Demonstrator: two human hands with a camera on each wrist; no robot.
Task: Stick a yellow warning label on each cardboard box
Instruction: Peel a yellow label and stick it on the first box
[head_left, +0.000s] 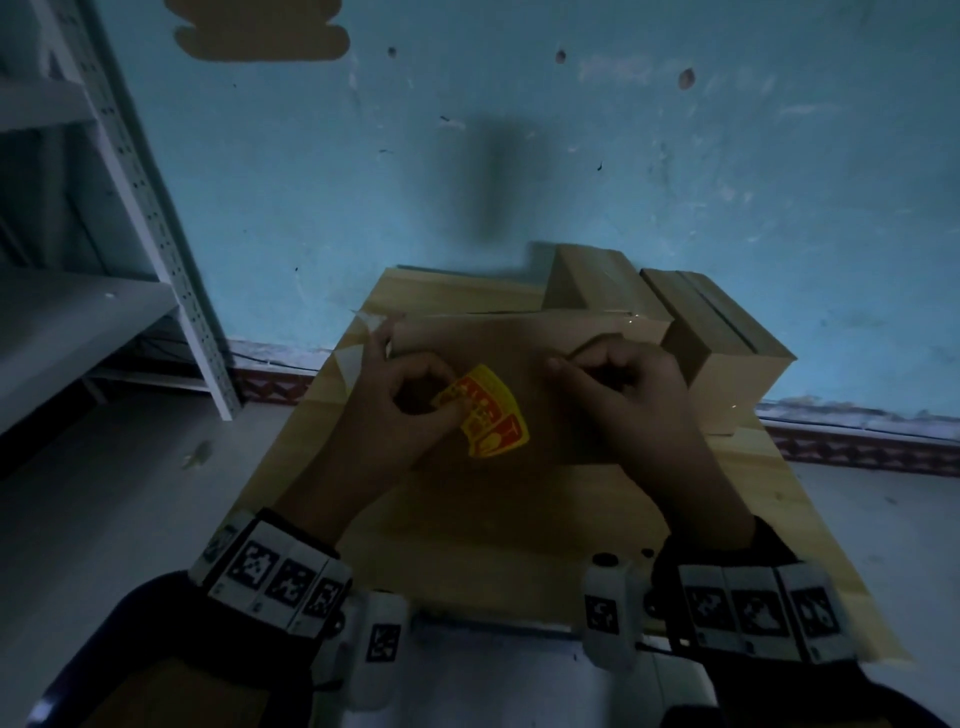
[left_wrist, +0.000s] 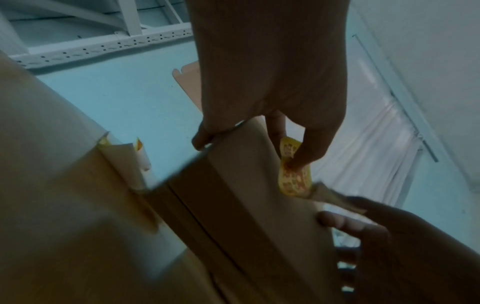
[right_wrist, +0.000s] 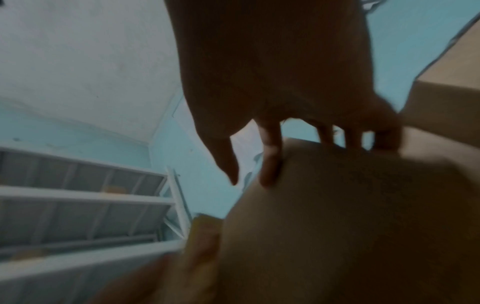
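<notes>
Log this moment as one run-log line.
left hand: pinches yellow label | right hand: curled on cardboard box, grip unclear | label: not yet flat | two more boxes behind

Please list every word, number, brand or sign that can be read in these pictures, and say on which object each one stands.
No text can be read with certainty.
Yellow warning label, pinched by the left hand over the cardboard box: red blocks of print and pictograms, too blurred to read.
Wristband markers: black-and-white square code patterns, no words.
Stacked boxes behind: no print visible.
The right hand rests on the box; no print shows there.
</notes>
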